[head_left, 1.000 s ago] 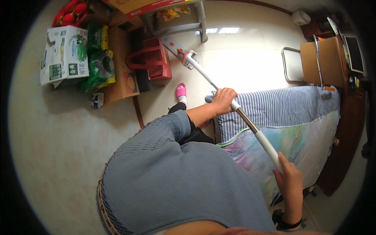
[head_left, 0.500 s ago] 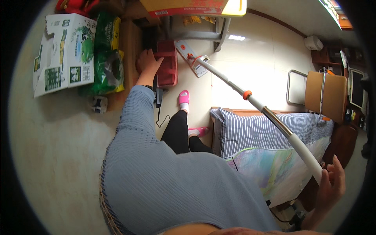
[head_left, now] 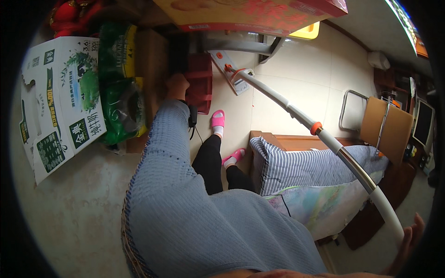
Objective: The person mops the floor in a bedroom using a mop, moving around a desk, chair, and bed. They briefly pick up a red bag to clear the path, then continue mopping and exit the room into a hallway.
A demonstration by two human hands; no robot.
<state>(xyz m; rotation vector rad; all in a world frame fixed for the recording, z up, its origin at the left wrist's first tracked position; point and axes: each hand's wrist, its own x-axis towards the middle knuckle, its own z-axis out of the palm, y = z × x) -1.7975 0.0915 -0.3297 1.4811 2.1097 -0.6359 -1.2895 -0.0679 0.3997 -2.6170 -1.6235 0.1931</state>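
A flat mop with a long white and silver pole (head_left: 331, 140) slants across the view, its flat head on the floor at the far end. My right hand (head_left: 410, 241) is at the near end of the pole, which rests against it; the fingers are loosely bent and partly dark. My left hand (head_left: 177, 87) reaches forward beside a dark red box-like container (head_left: 200, 88) near a wooden cabinet. Its fingers are hidden in shade, so what they touch does not show.
Left of my arm are a white carton (head_left: 62, 106) and green-wrapped packs (head_left: 121, 109). A red and gold box (head_left: 241, 16) juts out above a grey-legged stand (head_left: 245, 45). On the right are a striped, cloth-covered bed (head_left: 315, 173) and a folding chair (head_left: 384, 118).
My view has leaned forward and the carton and gold box appear larger. My left hand has gone lower beside the red container, its fingers now hidden. My right hand has shifted toward the lower right.
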